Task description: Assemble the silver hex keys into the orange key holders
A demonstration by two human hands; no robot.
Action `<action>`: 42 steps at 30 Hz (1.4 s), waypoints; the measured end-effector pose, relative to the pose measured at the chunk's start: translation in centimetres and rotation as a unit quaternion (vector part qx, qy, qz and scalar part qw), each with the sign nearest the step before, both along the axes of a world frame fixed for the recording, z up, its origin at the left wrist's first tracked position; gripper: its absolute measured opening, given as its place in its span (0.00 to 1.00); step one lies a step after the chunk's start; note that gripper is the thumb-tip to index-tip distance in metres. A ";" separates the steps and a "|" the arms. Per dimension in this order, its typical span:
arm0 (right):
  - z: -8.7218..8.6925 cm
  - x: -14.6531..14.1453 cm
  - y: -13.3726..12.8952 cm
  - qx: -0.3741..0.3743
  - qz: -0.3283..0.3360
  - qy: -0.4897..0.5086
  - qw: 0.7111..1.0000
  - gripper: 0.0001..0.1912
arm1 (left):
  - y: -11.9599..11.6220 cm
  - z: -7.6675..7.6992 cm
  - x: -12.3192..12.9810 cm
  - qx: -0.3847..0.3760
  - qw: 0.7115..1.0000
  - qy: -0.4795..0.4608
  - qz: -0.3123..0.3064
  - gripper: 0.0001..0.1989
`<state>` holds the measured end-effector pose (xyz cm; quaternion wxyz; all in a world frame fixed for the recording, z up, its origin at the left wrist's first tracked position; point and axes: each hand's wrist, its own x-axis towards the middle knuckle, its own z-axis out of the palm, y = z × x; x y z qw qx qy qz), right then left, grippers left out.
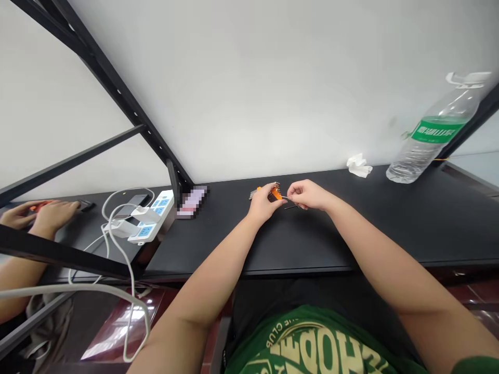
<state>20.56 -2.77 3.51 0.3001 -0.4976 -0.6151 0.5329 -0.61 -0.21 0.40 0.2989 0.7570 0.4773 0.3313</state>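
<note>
My left hand is closed around an orange hex key holder, with several thin metal keys sticking out at its left and top. Just to the right, my right hand pinches a thin metal hex key whose end reaches toward the orange holder. Whether that key's tip sits in the holder is too small to tell. A dark loose hex key lies on the black table below my fingers.
A large clear water bottle and a crumpled tissue stand at the right back. On the left are a blurred phone-like item, a white power strip with cables, and a black metal frame. Beyond it are a co-worker's hands.
</note>
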 end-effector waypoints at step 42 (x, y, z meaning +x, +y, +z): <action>-3.2 -4.0 0.5 0.162 -0.185 0.078 0.966 0.17 | -0.5 0.6 0.6 0.014 0.997 -0.066 -0.027 0.23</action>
